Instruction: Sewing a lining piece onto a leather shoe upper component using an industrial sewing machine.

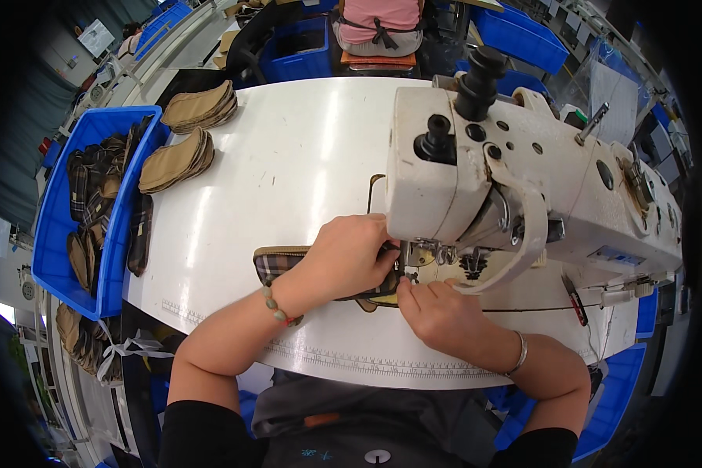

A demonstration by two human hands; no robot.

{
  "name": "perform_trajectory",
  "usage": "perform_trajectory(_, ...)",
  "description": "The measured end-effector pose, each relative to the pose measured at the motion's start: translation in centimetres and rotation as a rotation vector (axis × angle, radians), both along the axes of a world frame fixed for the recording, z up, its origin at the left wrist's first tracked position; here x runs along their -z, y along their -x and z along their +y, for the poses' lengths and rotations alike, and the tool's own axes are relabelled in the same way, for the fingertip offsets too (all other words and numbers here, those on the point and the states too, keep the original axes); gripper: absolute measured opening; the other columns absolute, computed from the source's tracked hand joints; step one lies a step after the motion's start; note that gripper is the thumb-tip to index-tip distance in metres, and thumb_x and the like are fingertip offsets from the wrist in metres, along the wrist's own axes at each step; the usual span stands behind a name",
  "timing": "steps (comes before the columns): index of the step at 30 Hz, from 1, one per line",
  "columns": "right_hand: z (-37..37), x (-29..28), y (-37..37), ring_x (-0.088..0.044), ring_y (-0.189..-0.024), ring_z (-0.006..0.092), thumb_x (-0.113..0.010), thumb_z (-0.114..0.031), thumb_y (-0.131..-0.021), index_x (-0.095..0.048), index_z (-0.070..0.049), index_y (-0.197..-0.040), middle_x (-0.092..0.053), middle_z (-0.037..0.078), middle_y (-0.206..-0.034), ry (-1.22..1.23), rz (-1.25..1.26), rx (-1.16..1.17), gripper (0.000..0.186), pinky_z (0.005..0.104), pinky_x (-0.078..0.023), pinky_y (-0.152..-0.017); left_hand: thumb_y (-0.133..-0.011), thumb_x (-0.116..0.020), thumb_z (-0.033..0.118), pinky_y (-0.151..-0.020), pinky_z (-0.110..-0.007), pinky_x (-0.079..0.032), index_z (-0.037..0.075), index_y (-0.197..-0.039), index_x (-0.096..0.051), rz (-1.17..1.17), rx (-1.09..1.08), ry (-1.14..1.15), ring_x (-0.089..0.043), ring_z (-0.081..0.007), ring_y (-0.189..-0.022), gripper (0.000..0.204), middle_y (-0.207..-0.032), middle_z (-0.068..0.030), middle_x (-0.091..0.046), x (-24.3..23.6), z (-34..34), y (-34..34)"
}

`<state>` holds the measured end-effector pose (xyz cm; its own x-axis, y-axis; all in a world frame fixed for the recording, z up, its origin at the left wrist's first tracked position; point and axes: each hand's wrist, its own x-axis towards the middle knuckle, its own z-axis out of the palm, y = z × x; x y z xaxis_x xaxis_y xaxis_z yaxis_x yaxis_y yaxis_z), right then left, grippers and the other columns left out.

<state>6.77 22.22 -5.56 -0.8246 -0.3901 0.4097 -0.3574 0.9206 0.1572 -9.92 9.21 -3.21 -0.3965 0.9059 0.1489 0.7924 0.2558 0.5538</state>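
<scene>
A dark plaid fabric pouch [283, 267] with a tan edge lies flat on the white table, its right end beneath the head of a white sewing machine [433, 175]. My left hand [352, 256] lies over the pouch, fingers bent and closed on its dark edge beside the needle area. Just to the right, my right hand [443, 313] pinches the pouch's end in front of the presser foot. Both sets of fingertips almost meet there. The needle and the part of the pouch under my left hand are hidden.
Two stacks of tan fabric pieces [178, 160] sit at the far left, beside a blue bin [82, 292] of plaid pieces. Thread snips [575, 300] lie right of the machine. A ruler strip [366, 365] runs along the near table edge. Another person [381, 31] sits beyond the table.
</scene>
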Motion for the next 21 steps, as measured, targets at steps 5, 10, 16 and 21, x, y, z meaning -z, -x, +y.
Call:
perform_trajectory(5, -0.1, -0.3, 0.0, -0.059, -0.060, 0.0142, -0.066, -0.006, -0.076, -0.068, 0.005, -0.103, -0.061, 0.003, -0.072, -0.005, -0.100, 0.028, 0.030, 0.0256, -0.048, -0.049, -0.082, -0.068, 0.012, -0.070, -0.044, -0.054, 0.005, -0.092, -0.067, -0.009, -0.034, 0.013, -0.068, -0.0350, -0.081, 0.011, -0.089, -0.0118, -0.068, 0.3, -0.1, 0.0)
perform_trajectory(10, -0.2, -0.5, -0.1, -0.059, -0.057, 0.0145, -0.063, -0.007, -0.074, -0.068, 0.007, -0.108, -0.060, 0.003, -0.070, 0.022, -0.169, 0.040, 0.037, 0.0268, -0.049, -0.049, -0.083, -0.069, 0.013, -0.069, -0.045, -0.054, 0.005, -0.091, -0.067, 0.015, -0.083, 0.103, -0.068, -0.0356, -0.082, 0.011, -0.089, -0.0131, -0.067, -0.4, 0.0, -0.5)
perform_trajectory(16, -0.1, -0.5, -0.5, -0.062, -0.058, 0.0161, -0.061, -0.007, -0.075, -0.067, 0.008, -0.116, -0.060, 0.003, -0.068, -0.112, -0.170, 0.152, 0.044, 0.0283, -0.050, -0.050, -0.079, -0.071, 0.015, -0.065, -0.046, -0.054, 0.006, -0.089, -0.069, 0.099, -0.053, -0.023, -0.067, -0.0358, -0.075, 0.013, -0.083, -0.0138, -0.068, 1.5, 1.0, 0.7)
perform_trajectory(21, 0.7, 0.7, -0.3, -0.059, -0.069, 0.0154, -0.062, -0.008, -0.079, -0.065, 0.005, -0.118, -0.059, 0.003, -0.077, -0.213, -0.100, 0.194, 0.042, 0.0301, -0.048, -0.058, -0.074, -0.071, 0.013, -0.060, -0.044, -0.053, 0.011, -0.090, -0.072, 0.175, 0.078, -0.267, -0.067, -0.0344, -0.071, 0.016, -0.076, -0.0108, -0.069, 2.8, 2.3, 2.6)
